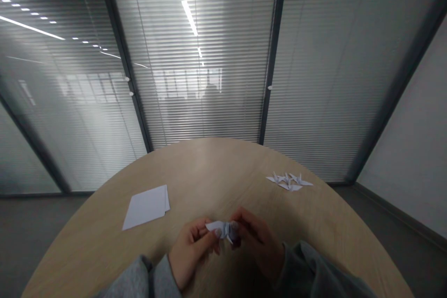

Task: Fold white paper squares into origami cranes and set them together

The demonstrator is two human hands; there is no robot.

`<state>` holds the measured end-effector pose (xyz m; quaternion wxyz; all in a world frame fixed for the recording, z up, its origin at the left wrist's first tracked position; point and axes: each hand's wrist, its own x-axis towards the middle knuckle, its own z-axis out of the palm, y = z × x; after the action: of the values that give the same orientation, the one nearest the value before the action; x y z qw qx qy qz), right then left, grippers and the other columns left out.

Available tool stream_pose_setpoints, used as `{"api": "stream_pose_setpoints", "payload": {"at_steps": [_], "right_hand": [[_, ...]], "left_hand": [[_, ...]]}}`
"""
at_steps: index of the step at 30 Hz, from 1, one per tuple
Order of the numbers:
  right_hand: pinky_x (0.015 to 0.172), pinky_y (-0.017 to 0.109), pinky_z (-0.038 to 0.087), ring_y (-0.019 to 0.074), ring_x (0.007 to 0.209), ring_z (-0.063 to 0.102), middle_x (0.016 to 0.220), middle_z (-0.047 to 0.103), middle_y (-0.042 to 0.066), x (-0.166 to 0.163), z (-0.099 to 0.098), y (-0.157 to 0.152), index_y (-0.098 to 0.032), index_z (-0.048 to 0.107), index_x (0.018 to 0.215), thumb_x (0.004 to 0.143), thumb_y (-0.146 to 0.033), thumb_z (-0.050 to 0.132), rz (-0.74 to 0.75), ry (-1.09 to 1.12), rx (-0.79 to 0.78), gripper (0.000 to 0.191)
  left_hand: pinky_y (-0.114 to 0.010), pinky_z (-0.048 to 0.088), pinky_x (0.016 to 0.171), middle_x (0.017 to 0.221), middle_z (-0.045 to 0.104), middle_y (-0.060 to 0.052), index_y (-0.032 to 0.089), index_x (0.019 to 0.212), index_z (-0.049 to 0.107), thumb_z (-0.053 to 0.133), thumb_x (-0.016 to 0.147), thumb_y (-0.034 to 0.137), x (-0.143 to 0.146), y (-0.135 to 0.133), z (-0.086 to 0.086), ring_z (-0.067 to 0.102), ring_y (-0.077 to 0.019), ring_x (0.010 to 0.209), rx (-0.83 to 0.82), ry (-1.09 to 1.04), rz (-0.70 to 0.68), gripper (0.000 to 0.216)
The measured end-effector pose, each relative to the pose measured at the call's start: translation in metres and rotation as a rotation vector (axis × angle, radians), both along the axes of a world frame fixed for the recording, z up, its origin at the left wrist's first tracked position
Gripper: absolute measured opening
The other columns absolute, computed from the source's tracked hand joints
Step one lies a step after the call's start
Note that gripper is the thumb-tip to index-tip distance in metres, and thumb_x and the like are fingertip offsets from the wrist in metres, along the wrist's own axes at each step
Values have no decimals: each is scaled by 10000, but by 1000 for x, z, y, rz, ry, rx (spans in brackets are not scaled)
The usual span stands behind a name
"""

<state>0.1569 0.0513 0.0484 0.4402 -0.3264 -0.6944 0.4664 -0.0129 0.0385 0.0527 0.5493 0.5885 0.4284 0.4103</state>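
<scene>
Both hands meet low at 6 o'clock, over the near edge of the round pale wooden table (209,167). The left hand (190,251) pinches one end of a small white folded paper piece (220,228) between thumb and curled fingers. The right hand (258,242) closes its fingertips on the other end. The piece hangs just above the wood between the 2 hands. Neither hand is spread; each is curled tight round its grip, and grey sleeves cover both wrists.

Judging by its shape, the piece is already folded down narrow, with a pointed flap towards 9 o'clock and a small tip hanging beneath. Most of the creasing looks done. How finished the middle is I cannot tell, since the fingers hide it.

At 2 o'clock from the hands, well apart from them, a cluster of finished white paper cranes (289,180) lies on the table, their wings touching. It looks like 3 or 4, though they are too small to count surely. At 10 o'clock lies a thin stack of flat white paper sheets (147,206), unfolded. By my reckoning, several figures are made, 1 is in hand, and more paper is left.

Neither the stack nor the cranes sit close enough to crowd the hands. Beyond the far rim at 12 o'clock stands a glass partition wall with grey horizontal blinds (195,79) and dark frames, with ceiling lights reflected in it.
</scene>
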Motion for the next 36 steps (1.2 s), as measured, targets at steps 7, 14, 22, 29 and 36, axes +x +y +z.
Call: {"api": "stream_pose_setpoints", "payload": {"at_steps": [7, 14, 22, 29, 36], "right_hand": [[421, 205, 314, 74, 418, 399, 493, 445, -58, -1, -1, 2, -178, 467, 710, 772, -660, 499, 87, 140, -165, 487], [416, 209, 334, 69, 406, 418, 514, 484, -56, 0, -3, 5, -177, 484, 746, 701, -678, 568, 150, 187, -344, 510], [433, 209, 343, 67, 419, 427, 483, 481, -57, 3, -1, 7, -165, 527, 670, 594, -657, 674, 59, 244, -457, 519], [435, 216, 381, 68, 413, 424, 476, 497, -57, 5, -4, 14, -162, 566, 637, 495, -614, 750, -49, 342, -609, 508], [426, 202, 324, 56, 390, 389, 403, 455, -62, 4, -7, 16, -156, 591, 595, 514, -588, 757, -15, 403, -625, 470]], "left_hand": [[-182, 139, 337, 457, 518, 30, 129, 610, 575, 716, 601, 483, 3, -1, 0, 289, -28, 342, -280, -229, -11, 381], [-148, 162, 319, 497, 576, 9, 127, 618, 601, 746, 582, 490, 3, 1, 0, 321, -23, 343, -305, -310, 12, 393], [-150, 205, 306, 481, 596, -17, 106, 584, 635, 713, 551, 581, 4, 2, 1, 353, -28, 319, -299, -300, 166, 482], [-158, 174, 312, 451, 543, 32, 123, 566, 596, 760, 496, 559, 4, 5, 1, 304, -18, 318, -270, -325, 189, 471], [-169, 170, 354, 483, 541, 38, 118, 614, 607, 783, 502, 505, 3, 4, 2, 296, -18, 357, -334, -370, 197, 440]]}}
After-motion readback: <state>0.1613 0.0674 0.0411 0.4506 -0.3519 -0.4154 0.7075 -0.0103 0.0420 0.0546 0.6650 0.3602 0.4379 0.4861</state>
